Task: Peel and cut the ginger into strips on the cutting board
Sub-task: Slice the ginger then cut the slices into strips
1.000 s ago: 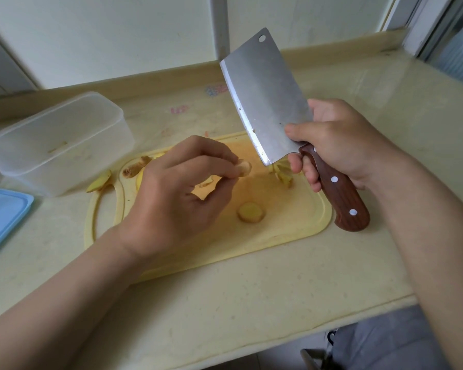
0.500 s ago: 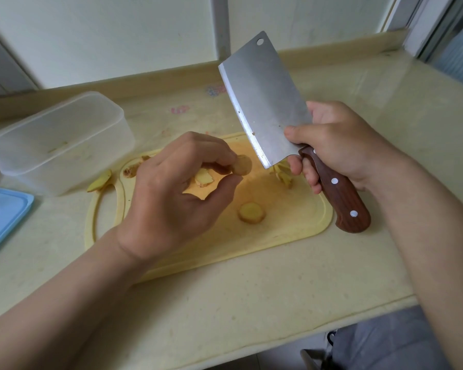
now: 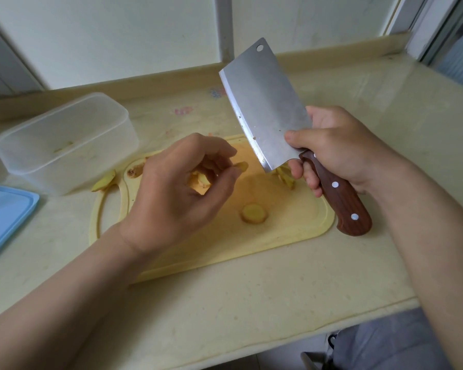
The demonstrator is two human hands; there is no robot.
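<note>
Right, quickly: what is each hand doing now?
Left hand: pinches a ginger piece over the board.
Right hand: grips the cleaver, blade off the board.

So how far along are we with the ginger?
Peel scraps lie at the left end of the cutting board, and a round slice sits on it. In hand: the left hand pinches a small ginger piece while the right hand holds the cleaver raised off the board. Left: I see no clear strips, so the slice and held piece likely need cutting.
</note>
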